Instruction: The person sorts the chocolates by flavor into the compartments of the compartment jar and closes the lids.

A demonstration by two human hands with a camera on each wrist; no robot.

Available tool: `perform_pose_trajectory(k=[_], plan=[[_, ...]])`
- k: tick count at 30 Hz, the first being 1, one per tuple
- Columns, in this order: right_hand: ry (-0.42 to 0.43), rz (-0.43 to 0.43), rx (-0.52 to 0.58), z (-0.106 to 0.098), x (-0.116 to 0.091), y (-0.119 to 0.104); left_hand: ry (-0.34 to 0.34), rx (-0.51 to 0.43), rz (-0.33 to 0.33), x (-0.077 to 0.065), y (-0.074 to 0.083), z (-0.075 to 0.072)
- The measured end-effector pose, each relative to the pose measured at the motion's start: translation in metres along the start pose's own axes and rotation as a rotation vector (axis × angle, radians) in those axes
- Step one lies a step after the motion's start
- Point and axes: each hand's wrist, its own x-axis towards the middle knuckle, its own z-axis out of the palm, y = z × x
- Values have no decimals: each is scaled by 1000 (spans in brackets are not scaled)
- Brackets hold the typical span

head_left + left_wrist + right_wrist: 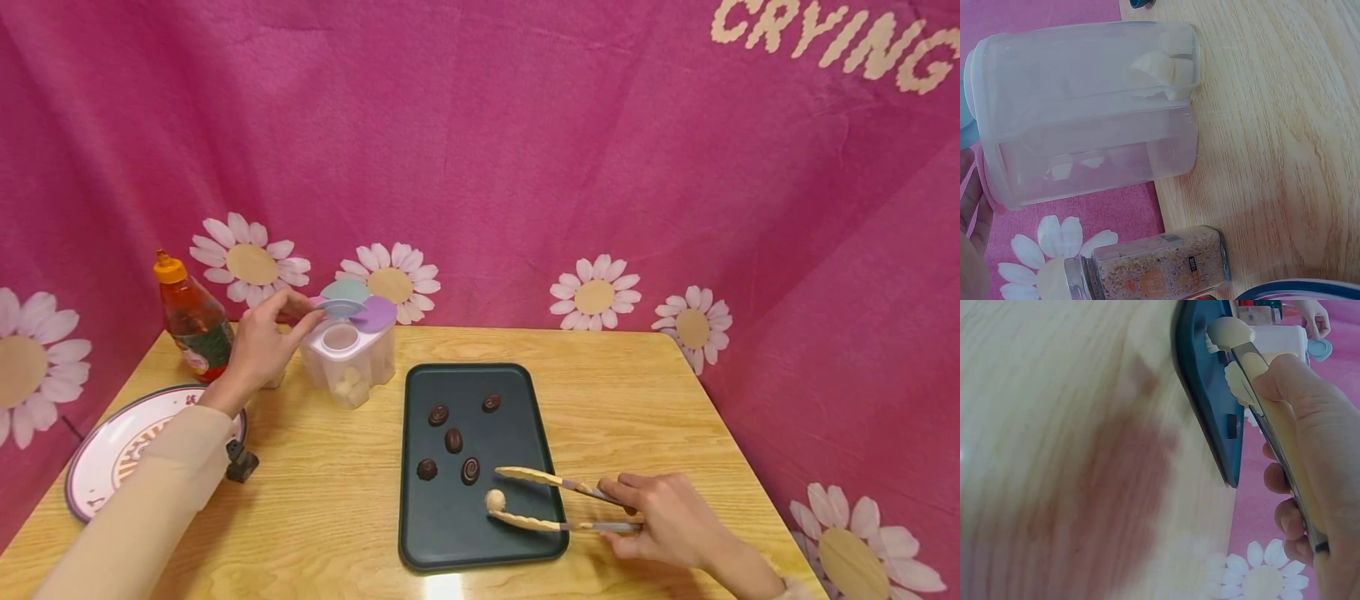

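Note:
My left hand [266, 337] is at the lidded container [352, 354], a translucent box with pale pieces inside. Its thumb and fingers pinch the edge of a light blue flap lid [342, 308], raised over a round opening. Pink, mint and purple flaps surround it. My right hand [663, 521] grips a pair of tongs [570, 525] with tan scalloped tips spread apart. A small pale round ball [495, 500] sits at the nearer tip, over the dark tray [480, 546]. Several dark chocolates [453, 440] lie on that tray, beyond the tongs.
A red sauce bottle [197, 321] with an orange cap stands back left. Beside it is a seasoning jar [1160, 265]. A patterned plate [93, 467] lies at the left, partly under the left forearm, near a small black object [241, 462]. Pink cloth [480, 167] hangs behind the table.

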Motion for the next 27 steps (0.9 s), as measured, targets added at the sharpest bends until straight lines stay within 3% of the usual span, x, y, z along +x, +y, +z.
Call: perform_pose_trajectory(k=[18, 27], plan=[[-21, 8, 76, 11, -5, -3, 10, 4, 3, 0, -1, 1], [33, 16, 114, 2, 13, -1, 2, 1, -5, -1, 0, 1]])
